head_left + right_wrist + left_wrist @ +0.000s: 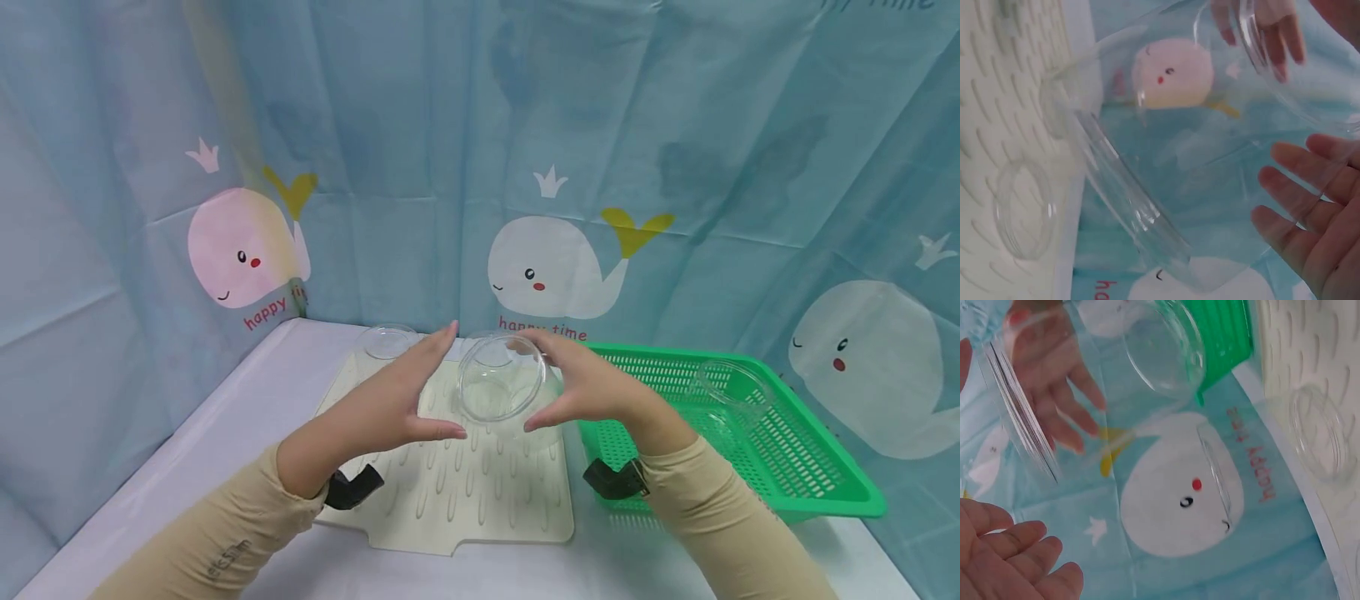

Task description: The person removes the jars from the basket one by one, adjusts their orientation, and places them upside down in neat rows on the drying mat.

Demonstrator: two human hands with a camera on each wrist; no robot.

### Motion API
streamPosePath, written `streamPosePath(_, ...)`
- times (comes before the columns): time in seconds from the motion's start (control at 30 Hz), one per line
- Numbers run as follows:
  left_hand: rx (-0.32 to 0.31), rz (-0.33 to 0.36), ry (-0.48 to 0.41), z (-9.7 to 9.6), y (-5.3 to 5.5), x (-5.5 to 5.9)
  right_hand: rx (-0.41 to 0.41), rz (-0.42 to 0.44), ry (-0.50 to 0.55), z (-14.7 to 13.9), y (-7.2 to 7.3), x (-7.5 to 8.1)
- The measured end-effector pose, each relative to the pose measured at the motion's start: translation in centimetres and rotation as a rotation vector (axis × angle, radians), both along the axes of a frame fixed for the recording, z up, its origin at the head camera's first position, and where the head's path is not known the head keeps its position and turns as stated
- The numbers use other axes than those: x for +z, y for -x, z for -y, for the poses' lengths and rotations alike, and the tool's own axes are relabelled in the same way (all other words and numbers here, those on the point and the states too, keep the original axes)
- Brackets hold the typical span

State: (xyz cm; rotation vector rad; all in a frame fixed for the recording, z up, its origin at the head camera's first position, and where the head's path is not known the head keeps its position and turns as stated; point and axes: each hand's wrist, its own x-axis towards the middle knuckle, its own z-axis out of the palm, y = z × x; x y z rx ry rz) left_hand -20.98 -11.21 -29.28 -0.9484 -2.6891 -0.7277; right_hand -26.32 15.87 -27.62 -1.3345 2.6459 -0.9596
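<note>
Gripping the clear jar (501,379) rim-toward-us, right hand (588,385) is nearer tbh; left hand (390,400) just beside, spread and empty.

a big blue cloth (420,150) hangs like a wall, with folds and creases. it has smiley whales (562,262) with yellow tails, little white crowns (551,182) and red words, "happy time" (543,329). a white table (240,417) meets it. the light is soft.
</note>
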Motion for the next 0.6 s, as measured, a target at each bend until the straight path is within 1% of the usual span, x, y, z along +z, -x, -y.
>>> streamPosePath(0.1, -0.031, -0.031, 0.019, -0.9, -0.4, -0.2, -0.004, -0.013, -0.054, 0.9, -0.5, -0.5)
streamPosePath(0.23, -0.056, -0.037, 0.037, -1.8, -0.9, -0.5, -0.004, -0.023, -0.124, 1.7, -1.1, -1.0)
streamPosePath(0.5, -0.041, -0.026, 0.102, -2.3, -1.3, -1.4, 0.02, -0.013, -0.188, 2.3, -1.4, -1.8)
streamPosePath(0.6, -0.045, -0.026, 0.104, -2.4, -1.3, -1.7, 0.015, -0.015, -0.213, 2.4, -1.4, -2.0)
